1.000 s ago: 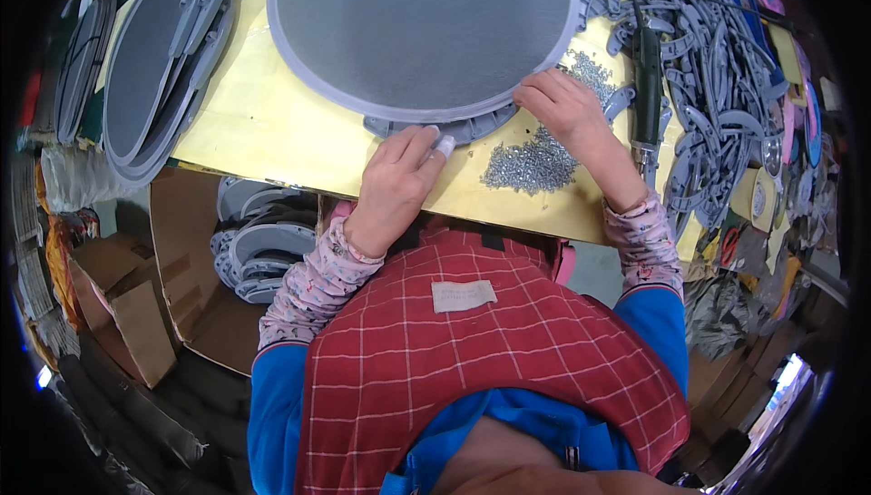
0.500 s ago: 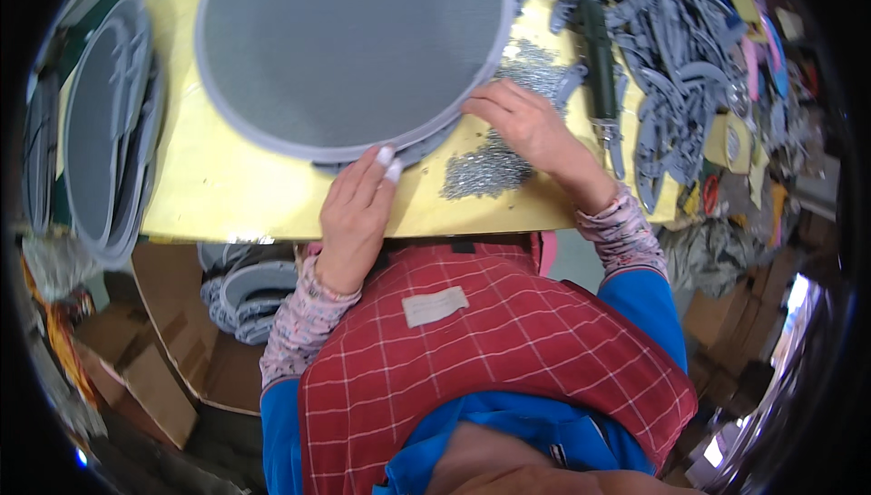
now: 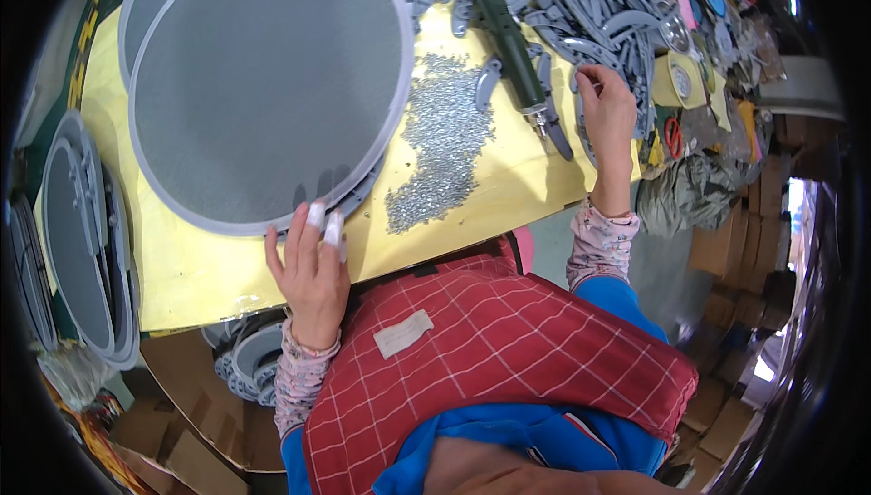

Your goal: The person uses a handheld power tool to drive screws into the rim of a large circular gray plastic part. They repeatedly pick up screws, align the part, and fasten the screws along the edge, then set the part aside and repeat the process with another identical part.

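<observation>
A large round grey mesh panel [image 3: 272,87] with a pale rim lies flat on the yellow tabletop, overlapping another round panel [image 3: 136,14] behind it. My left hand [image 3: 313,264] rests at its near rim, fingers spread, with white wraps on two fingertips. A grey curved piece [image 3: 363,196] shows partly from under the rim, beside those fingers. My right hand [image 3: 608,114] is at the near side of a heap of grey curved plastic pieces [image 3: 581,5]. Its fingers are loosely bent, thumb and forefinger apart, and I see nothing held between them.
A dark green powered screwdriver [image 3: 511,46] lies between the heap and a spread of small silvery screws [image 3: 445,146]. More oval-looking panels [image 3: 77,241] stand at the left table edge. Red-handled scissors [image 3: 672,137] and a yellow tape roll [image 3: 679,79] are at the right.
My right hand has left the panel's rim and moved right to the heap. My left hand stays at the near rim, its fingers now wider apart. The whole view has turned and shifted.
</observation>
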### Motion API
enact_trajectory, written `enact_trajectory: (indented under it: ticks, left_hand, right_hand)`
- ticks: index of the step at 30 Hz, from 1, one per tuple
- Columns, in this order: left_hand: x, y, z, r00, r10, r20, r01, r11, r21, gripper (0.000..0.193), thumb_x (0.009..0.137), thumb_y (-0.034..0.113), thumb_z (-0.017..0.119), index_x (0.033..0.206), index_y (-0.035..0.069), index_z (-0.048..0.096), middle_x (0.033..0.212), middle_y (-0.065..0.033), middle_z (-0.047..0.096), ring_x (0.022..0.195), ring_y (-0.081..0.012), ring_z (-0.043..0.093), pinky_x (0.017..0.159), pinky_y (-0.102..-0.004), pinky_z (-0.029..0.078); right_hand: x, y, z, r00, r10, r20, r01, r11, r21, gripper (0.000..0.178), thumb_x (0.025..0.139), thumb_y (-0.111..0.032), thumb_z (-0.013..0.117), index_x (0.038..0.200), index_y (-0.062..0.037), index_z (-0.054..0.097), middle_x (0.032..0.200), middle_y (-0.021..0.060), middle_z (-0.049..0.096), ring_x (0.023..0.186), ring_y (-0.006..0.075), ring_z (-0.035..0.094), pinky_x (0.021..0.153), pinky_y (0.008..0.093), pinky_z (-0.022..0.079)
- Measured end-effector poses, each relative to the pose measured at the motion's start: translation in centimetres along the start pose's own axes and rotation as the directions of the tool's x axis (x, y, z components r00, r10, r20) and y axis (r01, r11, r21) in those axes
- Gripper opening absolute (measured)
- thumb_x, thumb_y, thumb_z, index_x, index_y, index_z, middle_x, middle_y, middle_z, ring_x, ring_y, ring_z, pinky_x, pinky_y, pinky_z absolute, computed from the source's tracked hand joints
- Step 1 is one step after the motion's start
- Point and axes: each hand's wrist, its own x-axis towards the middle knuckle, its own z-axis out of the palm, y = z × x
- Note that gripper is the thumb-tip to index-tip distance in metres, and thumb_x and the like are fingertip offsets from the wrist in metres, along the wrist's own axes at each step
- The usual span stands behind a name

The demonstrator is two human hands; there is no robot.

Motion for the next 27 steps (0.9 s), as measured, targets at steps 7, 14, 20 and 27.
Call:
enact_trajectory:
  ticks: [7,14,20,27]
  left_hand:
    - [0.2,1.2,-0.5,0.989,0.150,0.001,-0.149,0.980,-0.135,0.032,0.085,-0.002,0.067,0.117,0.005,0.071,0.133,-0.0127,0.064,0.127,-0.0316,0.060,0.113,-0.0563,0.036]
    - [2.0,3.4,-1.6,0.946,0.325,0.021,-0.323,0.945,-0.050,0.035,0.088,0.004,0.065,0.123,0.009,0.070,0.135,-0.0115,0.064,0.129,-0.0280,0.060,0.113,-0.0490,0.040]
    - [3.7,2.9,-4.0,0.907,0.318,0.276,-0.326,0.945,-0.017,0.038,0.086,0.008,0.065,0.124,0.005,0.068,0.110,-0.0101,0.067,0.097,-0.0274,0.067,0.089,-0.0414,0.053]
    - [2.7,1.0,-3.8,0.946,0.198,0.255,-0.093,0.923,-0.372,0.050,0.070,0.011,0.084,0.117,0.001,0.070,0.102,-0.0115,0.065,0.087,-0.0296,0.064,0.075,-0.0398,0.051]
  right_hand:
    - [-3.7,2.5,0.0,0.942,-0.039,0.333,-0.030,0.980,0.199,0.018,0.085,-0.012,0.073,0.102,-0.0047,0.075,0.091,0.0130,0.071,0.082,0.0289,0.069,0.071,0.0389,0.053]
    - [-5.0,-4.9,-2.5,0.863,-0.494,0.106,0.376,0.767,0.520,0.018,0.082,-0.001,0.069,0.098,-0.0064,0.075,0.091,0.0075,0.071,0.085,0.0266,0.067,0.070,0.0355,0.056]
    - [-9.2,-13.9,-0.3,0.541,-0.791,0.287,0.053,0.373,0.926,0.031,0.088,-0.015,0.073,0.118,-0.0088,0.068,0.108,0.0103,0.070,0.095,0.0269,0.069,0.077,0.0348,0.056]
    - [-8.0,-15.3,1.1,0.111,-0.571,0.814,-0.808,0.425,0.408,0.035,0.089,-0.009,0.074,0.122,-0.0007,0.065,0.098,0.0088,0.073,0.082,0.0110,0.067,0.073,0.0250,0.053]
